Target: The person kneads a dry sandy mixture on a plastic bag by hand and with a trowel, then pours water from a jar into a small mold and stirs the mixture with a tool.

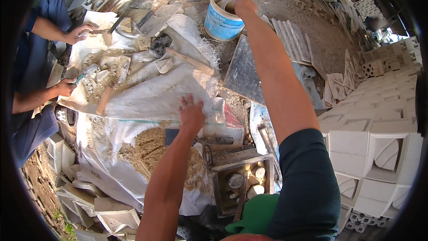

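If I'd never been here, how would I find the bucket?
Find the big, spread-out white sheet, then look past its frayed far right edge. The bucket stands there, the right hand at its rim. It's round and blue, unlike the flat, dark board nearby.

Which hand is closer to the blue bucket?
Right: the right hand is at the rim of the blue bucket, while the left hand is farther away, over the white sheet.

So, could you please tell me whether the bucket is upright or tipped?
Upright: the bucket stands base down, mouth facing up, with the right hand at its rim.
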The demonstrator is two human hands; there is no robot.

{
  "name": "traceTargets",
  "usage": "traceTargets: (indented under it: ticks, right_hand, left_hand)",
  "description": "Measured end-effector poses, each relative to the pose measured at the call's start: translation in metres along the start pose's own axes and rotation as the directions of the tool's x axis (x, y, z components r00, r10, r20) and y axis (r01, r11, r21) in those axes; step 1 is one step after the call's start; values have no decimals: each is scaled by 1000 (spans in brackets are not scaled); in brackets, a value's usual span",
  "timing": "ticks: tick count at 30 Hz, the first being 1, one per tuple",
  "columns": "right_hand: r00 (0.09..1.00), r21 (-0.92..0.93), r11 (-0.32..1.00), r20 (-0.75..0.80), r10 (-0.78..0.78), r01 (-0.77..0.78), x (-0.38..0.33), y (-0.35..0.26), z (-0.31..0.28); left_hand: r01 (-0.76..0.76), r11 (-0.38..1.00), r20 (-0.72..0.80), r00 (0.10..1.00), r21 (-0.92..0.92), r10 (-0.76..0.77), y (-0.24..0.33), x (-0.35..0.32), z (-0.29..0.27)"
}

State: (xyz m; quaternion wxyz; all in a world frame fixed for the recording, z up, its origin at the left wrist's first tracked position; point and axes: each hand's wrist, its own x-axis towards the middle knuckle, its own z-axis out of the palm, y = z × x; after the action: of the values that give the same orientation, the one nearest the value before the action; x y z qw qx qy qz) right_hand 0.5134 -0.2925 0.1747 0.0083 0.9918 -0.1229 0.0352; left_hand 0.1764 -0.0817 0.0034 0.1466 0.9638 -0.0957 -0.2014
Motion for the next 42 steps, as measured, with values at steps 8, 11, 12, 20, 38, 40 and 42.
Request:
traceTargets:
  ticks: [8,11,12,20,38,40,42]
  right_hand:
    - [993,180,979,80,84,-97,-3,-11,-6]
    - [989,221,972,135,54,-83,2,-6,0]
    - [990,216,971,117,76,-100,5,-4,4]
    - [994,214,972,70,88,-101,11,-9,15]
    - [951,13,957,-111,-288,291,0,39,-26]
    - [941,82,949,-179,-288,306,-6,39,-27]
    - [931,88,942,-210,-300,323,-7,42,-28]
  left_hand:
    - [-2,1000,-17,1000,26,2,1,-4,2]
    - [1,1000,3,1000,15,-1,3,-5,-4]
    - [2,1000,1,1000,17,-2,6,-6,-8]
    - [3,999,-1,1000,33,-3,0,-3,-1]
    - [-5,1000,18,1000,-6,5,0,-5,3]
    - [1,1000,6,1000,-12,-1,-3,-6,4]
    - [-3,1000,-4,1000,-21,3,-2,-6,5]
